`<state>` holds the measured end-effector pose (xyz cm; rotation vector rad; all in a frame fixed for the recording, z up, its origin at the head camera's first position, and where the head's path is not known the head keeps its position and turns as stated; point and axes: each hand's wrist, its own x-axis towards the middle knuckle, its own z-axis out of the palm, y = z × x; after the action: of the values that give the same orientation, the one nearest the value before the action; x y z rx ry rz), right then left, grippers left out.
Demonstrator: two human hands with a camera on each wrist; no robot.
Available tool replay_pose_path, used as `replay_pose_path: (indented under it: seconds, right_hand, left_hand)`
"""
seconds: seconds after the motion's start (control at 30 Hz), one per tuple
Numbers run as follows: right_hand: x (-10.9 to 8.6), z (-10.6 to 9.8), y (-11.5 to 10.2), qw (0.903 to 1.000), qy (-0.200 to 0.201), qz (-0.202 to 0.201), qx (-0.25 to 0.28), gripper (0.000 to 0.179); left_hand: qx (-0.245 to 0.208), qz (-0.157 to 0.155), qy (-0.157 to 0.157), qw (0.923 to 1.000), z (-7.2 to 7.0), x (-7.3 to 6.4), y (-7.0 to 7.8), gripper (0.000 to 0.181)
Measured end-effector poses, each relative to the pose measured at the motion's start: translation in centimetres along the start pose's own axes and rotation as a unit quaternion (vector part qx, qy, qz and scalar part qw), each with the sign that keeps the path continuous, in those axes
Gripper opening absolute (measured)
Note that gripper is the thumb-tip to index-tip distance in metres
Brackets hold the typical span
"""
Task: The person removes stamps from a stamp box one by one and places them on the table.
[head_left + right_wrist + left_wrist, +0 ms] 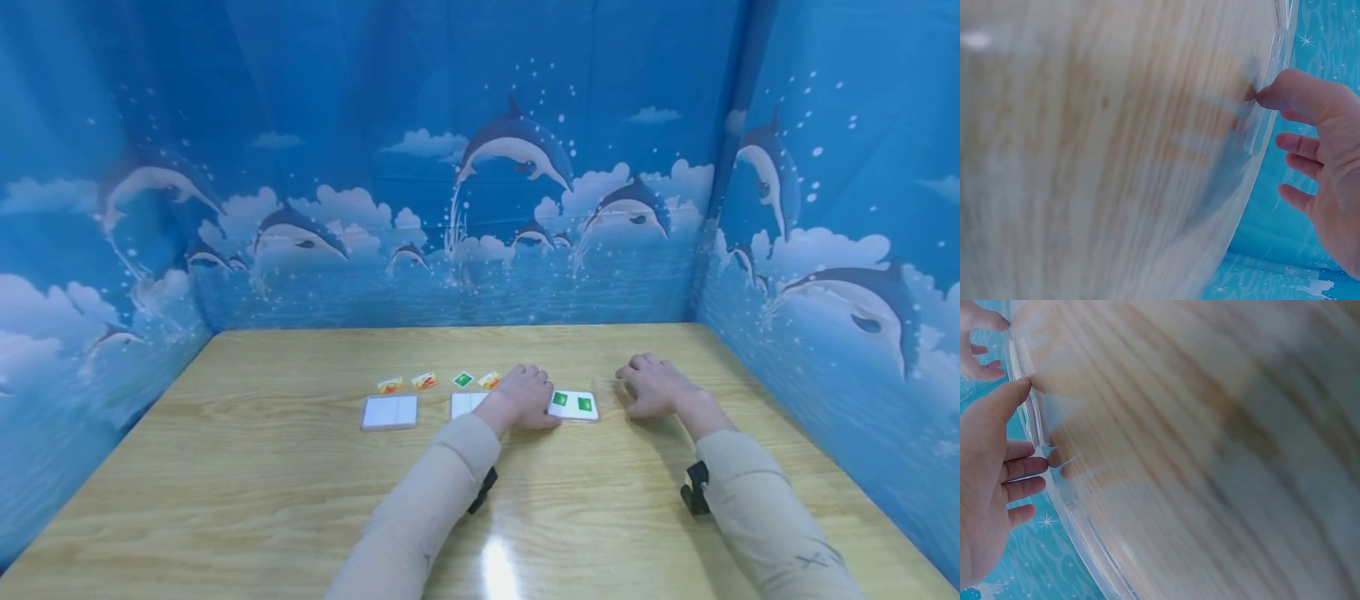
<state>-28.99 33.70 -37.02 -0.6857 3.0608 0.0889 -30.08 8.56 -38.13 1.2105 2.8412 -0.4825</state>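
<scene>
My left hand [521, 398] reaches low over the table, its thumb right at the front edge of a white tray [572, 413] bearing two green cards [584, 404]. The hand covers the tray's left end. In the left wrist view, the fingers of the left hand [988, 456] are spread and fairly straight. My right hand [656, 387] is just past the tray's right end, fingers loosely bent. In the right wrist view, the thumb tip of the right hand [1329, 137] touches a clear plastic piece [1260, 128] on the table; its fingers are spread apart.
A second white tray [465, 406] is partly behind the left hand; a third white tray [389, 412] lies farther left. Behind them lie orange picture cards [424, 381] and a green card [462, 379]. A blue dolphin curtain [360, 167] borders the wooden table [262, 467].
</scene>
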Motion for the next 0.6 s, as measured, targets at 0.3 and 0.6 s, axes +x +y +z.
replay_pose_path:
  seconds: [0.3,0.6]
  right_hand:
    - [0.1,-0.3,-0.5,0.9995,0.009,0.005,0.030,0.059]
    - [1.3,-1.5,-1.4,0.9854,0.047,0.012,0.163,0.044]
  left_hand:
    - [-0.008,-0.003,-0.007,0.9999,-0.1,0.0,0.1,0.066]
    - [-0.010,-0.004,-0.006,0.9999,-0.2,-0.1,0.0,0.065]
